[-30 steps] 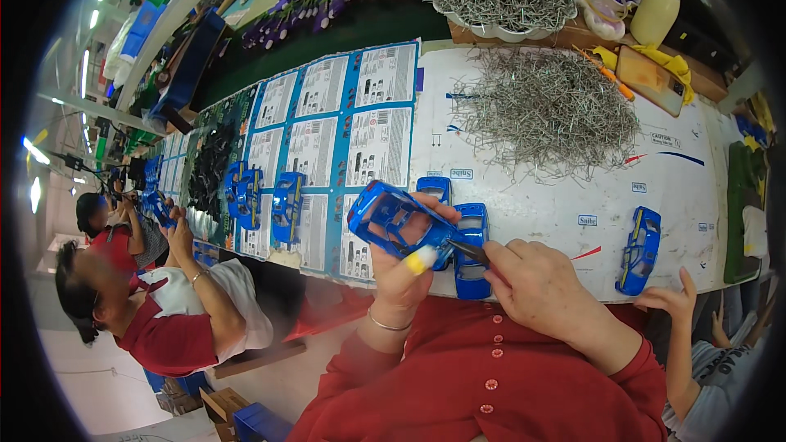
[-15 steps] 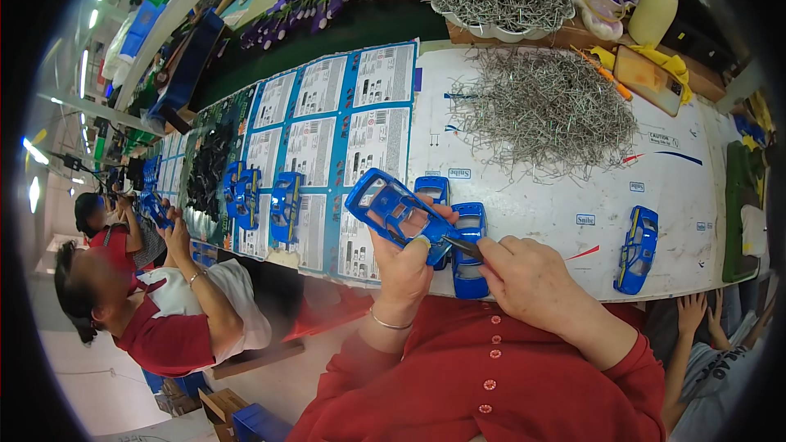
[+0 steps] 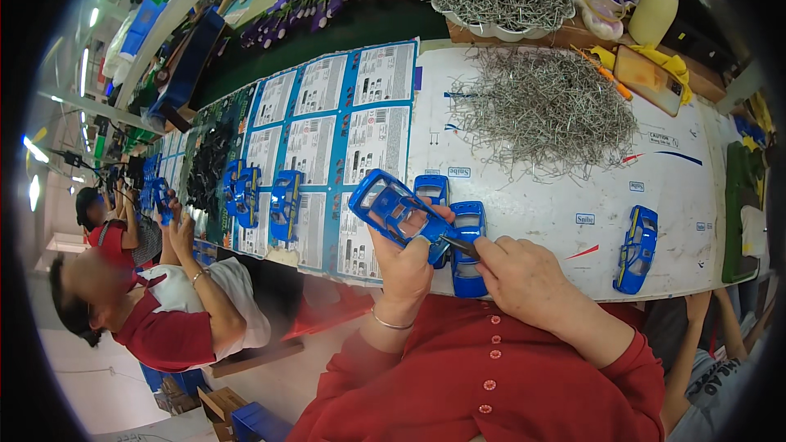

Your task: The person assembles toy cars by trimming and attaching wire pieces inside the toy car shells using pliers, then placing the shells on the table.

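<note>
One blue car shell (image 3: 395,207) is in the air above the near edge of the surface (image 3: 532,205), tilted, with its hollow inside showing. The fingers of the left hand (image 3: 405,268) are closed around it, with the thumb on the end nearer to the right hand (image 3: 526,274). The right fingers are gripping a dark tool (image 3: 465,247), and its tip is at this same end, close to the left thumb. Whether the tip has caught something there, I cannot tell.

The main danger, I think, is a slip: if the tool is pushed hard and loses its place, it could hit the thumb or scratch the paint. Too much twisting could also crack the shell, if its material is thin. If the left hold became loose, the shell could fall onto the two other blue shells (image 3: 469,278) just beneath in the view. Farther away, the loose heap of metal pieces (image 3: 548,115) looks tangled, so a careless reach there might drag out several pieces or prick the fingers.
</note>
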A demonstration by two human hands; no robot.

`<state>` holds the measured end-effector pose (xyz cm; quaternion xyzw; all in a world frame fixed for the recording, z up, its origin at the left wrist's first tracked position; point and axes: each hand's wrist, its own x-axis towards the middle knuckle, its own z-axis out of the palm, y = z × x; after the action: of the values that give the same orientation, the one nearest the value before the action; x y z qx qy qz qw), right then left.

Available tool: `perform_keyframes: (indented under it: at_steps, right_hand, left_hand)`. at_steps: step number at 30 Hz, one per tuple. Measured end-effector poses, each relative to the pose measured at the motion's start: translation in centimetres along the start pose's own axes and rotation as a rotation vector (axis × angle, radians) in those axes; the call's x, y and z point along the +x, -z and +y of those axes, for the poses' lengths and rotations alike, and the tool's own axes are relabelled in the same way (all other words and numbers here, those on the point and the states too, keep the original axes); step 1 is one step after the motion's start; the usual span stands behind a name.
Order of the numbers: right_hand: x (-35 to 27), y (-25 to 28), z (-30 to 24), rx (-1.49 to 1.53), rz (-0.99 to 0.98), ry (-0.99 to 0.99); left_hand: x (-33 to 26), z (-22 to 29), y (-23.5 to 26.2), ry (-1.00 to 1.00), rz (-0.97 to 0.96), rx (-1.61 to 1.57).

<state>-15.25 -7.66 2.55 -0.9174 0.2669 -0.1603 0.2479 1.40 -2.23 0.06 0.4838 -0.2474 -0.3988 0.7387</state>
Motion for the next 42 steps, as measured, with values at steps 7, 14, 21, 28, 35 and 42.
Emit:
perform_keyframes:
  at_steps: [7, 14, 21, 28, 35, 42]
  right_hand:
    - [0.7, 0.5, -0.3, -0.135, -0.115, 0.022]
    - [0.8, 1.2, -0.5, -0.150, -0.114, 0.037]
    - [0.8, 2.4, -0.6, -0.106, -0.069, 0.044]
    - [0.5, 2.3, -0.6, -0.120, -0.073, 0.040]
    - [0.5, 1.8, -0.6, -0.359, -0.036, 0.126]
    - [0.5, 2.3, -0.2, -0.494, -0.033, 0.214]
  left_hand:
    - [-0.2, -0.2, -0.6, -0.040, 0.021, 0.013]
    - [-0.3, -0.6, -0.1, -0.107, -0.015, 0.017]
    - [-0.4, -0.6, 0.3, -0.104, -0.057, 0.063]
    - [-0.4, -0.3, 0.1, -0.105, -0.054, 0.066]
    - [-0.7, -0.7, -0.3, -0.115, -0.004, 0.082]
    - [-1.0, -0.9, -0.9, -0.055, -0.007, 0.126]
